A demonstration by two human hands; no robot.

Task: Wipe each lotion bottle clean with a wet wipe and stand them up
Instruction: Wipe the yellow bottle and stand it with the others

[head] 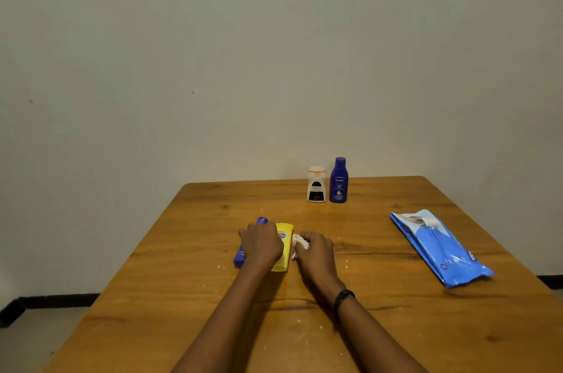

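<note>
A yellow lotion bottle [285,250] lies flat on the wooden table [365,311], with a blue bottle [240,257] lying just left of it. My left hand [262,243] rests over both lying bottles, fingers curled on the yellow one. My right hand [315,250] holds a crumpled white wet wipe [300,243] against the yellow bottle's right side. At the table's far edge a small white bottle with a dark label [316,184] and a taller blue bottle [338,180] stand upright side by side.
A blue pack of wet wipes [441,247] lies at the right of the table. Small white specks dot the wood near my arms. A plain wall rises behind the table's far edge.
</note>
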